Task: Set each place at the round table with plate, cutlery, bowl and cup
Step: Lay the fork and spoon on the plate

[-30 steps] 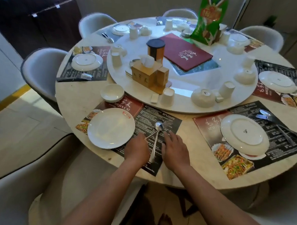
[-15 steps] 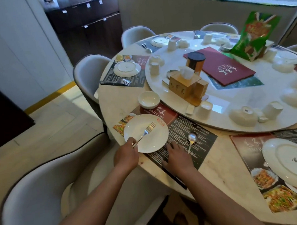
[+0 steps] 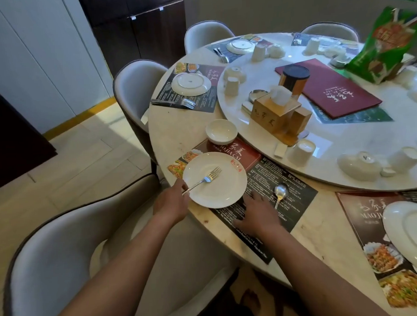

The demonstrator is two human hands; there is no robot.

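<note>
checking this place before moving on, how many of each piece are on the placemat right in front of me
plate: 1
fork: 1
spoon: 1
bowl: 1
total: 4

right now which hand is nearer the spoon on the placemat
Right. The right hand lies flat on the placemat just left of the spoon. The left hand is across the plate, holding the fork.
</note>
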